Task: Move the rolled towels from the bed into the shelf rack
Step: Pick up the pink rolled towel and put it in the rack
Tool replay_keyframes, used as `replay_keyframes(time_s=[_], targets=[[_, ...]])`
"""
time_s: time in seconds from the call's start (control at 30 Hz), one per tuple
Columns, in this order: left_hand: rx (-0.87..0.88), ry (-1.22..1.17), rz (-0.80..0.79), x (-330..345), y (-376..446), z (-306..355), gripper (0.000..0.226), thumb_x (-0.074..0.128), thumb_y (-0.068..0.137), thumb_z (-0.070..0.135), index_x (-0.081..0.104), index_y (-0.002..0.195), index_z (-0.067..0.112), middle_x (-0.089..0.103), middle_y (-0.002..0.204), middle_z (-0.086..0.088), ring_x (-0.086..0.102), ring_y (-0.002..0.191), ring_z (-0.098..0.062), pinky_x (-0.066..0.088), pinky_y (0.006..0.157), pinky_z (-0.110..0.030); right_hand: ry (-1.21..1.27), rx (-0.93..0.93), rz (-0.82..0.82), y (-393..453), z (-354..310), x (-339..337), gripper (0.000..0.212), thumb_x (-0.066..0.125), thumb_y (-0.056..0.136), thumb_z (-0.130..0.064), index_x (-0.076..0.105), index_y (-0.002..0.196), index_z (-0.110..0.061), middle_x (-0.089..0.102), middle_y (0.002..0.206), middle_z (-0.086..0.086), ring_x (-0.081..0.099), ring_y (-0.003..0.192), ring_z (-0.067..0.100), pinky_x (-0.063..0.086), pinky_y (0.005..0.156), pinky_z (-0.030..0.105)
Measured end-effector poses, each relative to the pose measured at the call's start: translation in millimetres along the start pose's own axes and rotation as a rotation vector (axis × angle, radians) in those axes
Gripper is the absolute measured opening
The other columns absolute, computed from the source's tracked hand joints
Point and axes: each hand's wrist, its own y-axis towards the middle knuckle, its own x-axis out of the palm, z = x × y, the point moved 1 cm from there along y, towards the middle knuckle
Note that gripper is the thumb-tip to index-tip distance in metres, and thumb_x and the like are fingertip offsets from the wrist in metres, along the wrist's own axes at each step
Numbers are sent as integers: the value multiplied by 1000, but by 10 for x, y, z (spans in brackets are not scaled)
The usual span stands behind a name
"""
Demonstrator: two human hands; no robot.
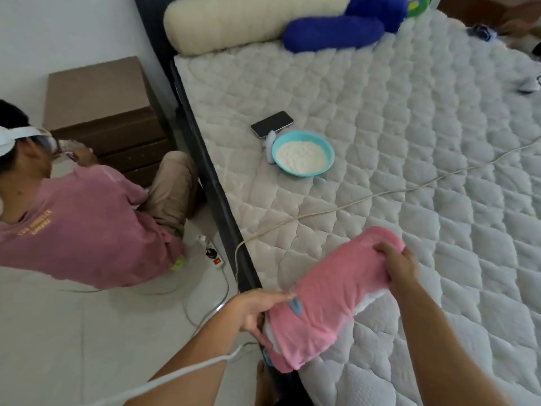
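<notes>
A pink rolled towel (330, 303) lies across the near left corner of the quilted white bed (409, 142), its lower end over the bed's edge. My left hand (257, 312) grips that lower end from the left. My right hand (401, 265) holds the upper end from above, fingers curled into the cloth. A white layer and a bit of blue show inside the roll. No shelf rack is in view.
A teal bowl of white powder (303, 153), a dark phone (272, 123) and a cable (380, 194) lie on the bed. A cream bolster (248, 19) and blue plush (333, 32) sit at the head. A person in pink (82, 224) crouches on the floor by a brown drawer unit (99, 104) and power strip (212, 253).
</notes>
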Motion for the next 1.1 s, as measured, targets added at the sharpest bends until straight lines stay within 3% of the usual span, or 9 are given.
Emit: replay_keyframes(time_s=[0.2,0.3,0.4,0.5,0.73,0.83,0.93,1.0,1.1], targets=[[184,-283,19,-371,-389,-503,99,82,64,45,34,146,18,33,153,-11,45,131,-38,54,79,-59,84,-387,-115,-971,-720,406,9,62,73,-16,60,82,-16,60,73,1,58,72,19,46,61,25],[307,-458,80,-640,-706,-934,104,85,53,46,40,142,16,40,149,-8,46,129,-32,55,78,-60,124,-527,-227,-1613,-975,714,14,65,65,-17,59,77,-11,58,72,3,55,69,18,47,64,30],[346,-518,171,-828,-964,-1344,90,80,65,47,44,140,14,41,149,-7,44,132,-29,58,68,-52,152,-660,-346,-2223,-1094,968,16,63,67,-10,61,83,-8,57,71,2,53,64,13,44,60,25],[414,-596,266,-1060,-1366,-2151,75,74,73,49,50,135,14,51,142,-7,51,126,-27,57,78,-52,156,-772,-511,-3166,-942,1274,18,64,67,-11,60,84,-10,56,75,4,51,66,13,43,59,23],[492,-961,526,-1192,-2164,-4533,67,70,81,42,50,134,7,52,137,-12,53,123,-30,52,91,-53,76,-911,-984,-5373,-25,1875,19,68,69,-9,57,84,-8,50,68,-8,48,61,0,41,59,20],[464,-1137,684,-1143,-2424,-5496,61,71,82,37,52,130,5,53,135,-15,53,122,-33,54,87,-49,-13,-1003,-1160,-6313,542,2074,20,69,68,-13,57,83,-10,53,70,-6,51,70,11,41,61,24],[422,-1287,851,-1112,-2638,-6346,58,72,79,37,54,125,6,57,131,-16,55,118,-33,55,83,-47,-125,-1102,-1357,-7250,1056,2213,19,67,73,-16,57,88,-16,58,78,0,54,72,15,46,63,18],[426,-1405,911,-1086,-2751,-6848,59,72,79,38,53,126,7,59,130,-15,57,115,-32,54,84,-46,-157,-1179,-1496,-7869,1351,2274,21,70,71,-16,55,87,-17,58,84,4,53,76,17,46,68,27],[403,-1577,975,-1065,-2883,-7490,56,69,80,33,52,128,8,61,128,-15,59,112,-31,53,87,-45,-241,-1300,-1719,-8717,1788,2368,22,71,73,-15,55,88,-16,56,87,2,50,76,16,37,60,22]])
